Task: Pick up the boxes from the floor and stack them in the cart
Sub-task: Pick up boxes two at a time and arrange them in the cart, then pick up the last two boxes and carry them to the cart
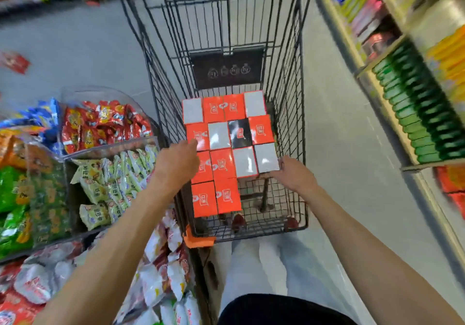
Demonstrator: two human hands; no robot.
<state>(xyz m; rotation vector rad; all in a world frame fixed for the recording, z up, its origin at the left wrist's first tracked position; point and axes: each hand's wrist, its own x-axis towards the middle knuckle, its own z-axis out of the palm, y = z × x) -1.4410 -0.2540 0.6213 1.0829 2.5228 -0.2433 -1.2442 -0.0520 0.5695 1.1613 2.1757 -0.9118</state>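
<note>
my right hand (293, 173) sits low in the cart (289, 113), fingers loosely spread against the near edge of the grey box (266, 157) at the right end of the third row; it touches the box but i can't tell if it grips it. my left hand (176, 161) reaches in over the left side, fingers out flat on the orange boxes (222, 165), holding nothing. the boxes lie in one tight layer on the cart floor, long sides running away from me, four across in the far rows. the nearest row has only two orange boxes (215, 197), both on the left, so bare wire (266, 199) shows just below my right hand. that gap is what matters: it lies nearer my right hand, and i judge the next box goes there, long axis pointing away like the rest. one red box (15, 62) lies on the floor (75, 43) far off to my left.
</note>
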